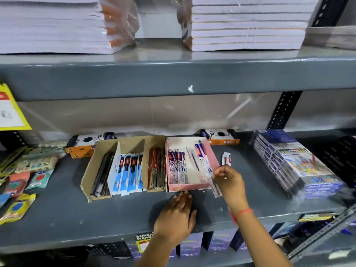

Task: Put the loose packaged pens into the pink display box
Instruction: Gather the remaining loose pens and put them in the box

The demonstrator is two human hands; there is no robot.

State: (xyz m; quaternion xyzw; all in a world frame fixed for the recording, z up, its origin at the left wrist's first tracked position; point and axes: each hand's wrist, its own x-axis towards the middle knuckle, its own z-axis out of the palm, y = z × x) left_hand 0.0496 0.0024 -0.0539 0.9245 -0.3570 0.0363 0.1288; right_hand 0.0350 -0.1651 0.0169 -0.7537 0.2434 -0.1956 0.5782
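The pink display box [212,154] stands on the grey shelf [77,212], right of centre, with several packaged pens lying in it. My right hand [229,180] is at the box's near right corner, pinching a clear-wrapped packaged pen [215,186] that hangs over the box's edge. A few loose packaged pens [226,158] lie on the shelf just right of the box. My left hand [176,216] rests flat on the shelf, fingertips touching the box's front wall.
A brown cardboard tray [96,166] with dividers and pen packs adjoins the pink box on the left. Stacked blue boxes [294,160] sit to the right, eraser packs [28,170] to the left, orange boxes [221,136] behind. Notebook stacks [246,26] fill the upper shelf.
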